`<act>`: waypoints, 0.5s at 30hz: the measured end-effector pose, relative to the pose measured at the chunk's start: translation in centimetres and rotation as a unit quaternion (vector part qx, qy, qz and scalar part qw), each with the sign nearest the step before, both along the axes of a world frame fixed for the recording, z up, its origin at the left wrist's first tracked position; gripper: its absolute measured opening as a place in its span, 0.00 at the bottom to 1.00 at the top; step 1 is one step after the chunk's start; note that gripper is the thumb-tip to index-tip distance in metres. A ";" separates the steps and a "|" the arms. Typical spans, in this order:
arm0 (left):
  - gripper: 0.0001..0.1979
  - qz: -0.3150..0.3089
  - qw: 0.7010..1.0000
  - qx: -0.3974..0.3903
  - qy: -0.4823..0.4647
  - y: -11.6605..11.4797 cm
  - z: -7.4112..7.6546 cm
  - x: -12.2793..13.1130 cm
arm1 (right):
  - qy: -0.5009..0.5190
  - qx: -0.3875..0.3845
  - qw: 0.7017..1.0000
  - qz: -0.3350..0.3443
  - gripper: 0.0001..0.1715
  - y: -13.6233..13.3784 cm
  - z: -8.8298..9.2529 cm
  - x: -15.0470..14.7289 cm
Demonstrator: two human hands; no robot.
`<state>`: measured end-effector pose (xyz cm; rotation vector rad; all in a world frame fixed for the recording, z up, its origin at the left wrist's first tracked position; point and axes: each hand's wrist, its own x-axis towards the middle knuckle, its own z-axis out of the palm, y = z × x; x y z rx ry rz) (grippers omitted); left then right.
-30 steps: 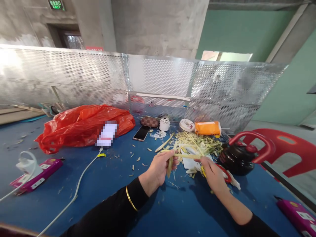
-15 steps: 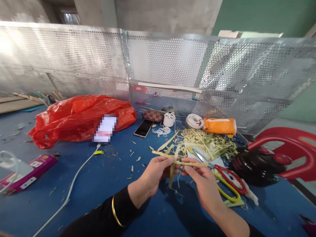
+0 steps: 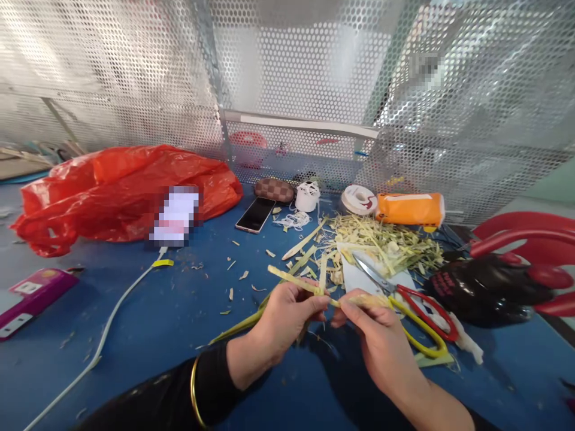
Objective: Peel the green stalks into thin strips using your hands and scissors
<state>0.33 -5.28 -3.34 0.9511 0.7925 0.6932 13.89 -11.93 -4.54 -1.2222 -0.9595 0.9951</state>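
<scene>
Pale yellow-green plant strips [image 3: 294, 279] cross each other between my hands above the blue table. My left hand [image 3: 287, 314] pinches them near the crossing, and a long green strip sticks out to the left beneath it. With fingers closed, my right hand [image 3: 375, 326] grips the strip end on the right. Just beyond lies a heap of shredded plant pieces [image 3: 386, 239] on and around a white sheet [image 3: 354, 278]. Scissors [image 3: 426, 320] with red and yellow handles rest right of my right hand, their blades pointing to the heap.
A red plastic bag [image 3: 121, 185], a lit phone [image 3: 175, 215] on a cable and a purple power strip [image 3: 38, 299] are left. Behind are a dark phone [image 3: 256, 214], checkered case [image 3: 275, 190], white spool [image 3: 359, 199] and orange packet [image 3: 411, 209]. A black kettle [image 3: 492, 287] stands right.
The view has tilted down. My right hand has drawn slightly away from my left, and the hanging strip has changed position; a long green strip now shows left of my left hand.
</scene>
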 end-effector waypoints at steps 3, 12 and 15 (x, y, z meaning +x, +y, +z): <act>0.11 0.013 1.000 0.015 0.000 0.0 -0.1 0.0 | -0.039 0.000 0.999 0.000 0.14 -0.3 0.3 0.0; 0.10 0.013 0.998 -0.053 -0.008 0.4 -0.3 -0.3 | -0.039 -0.058 0.997 -0.041 0.16 0.3 0.1 1.7; 0.11 -0.026 0.998 -0.057 0.001 0.4 -0.1 -0.4 | -0.105 -0.069 0.989 -0.076 0.25 0.7 0.7 3.0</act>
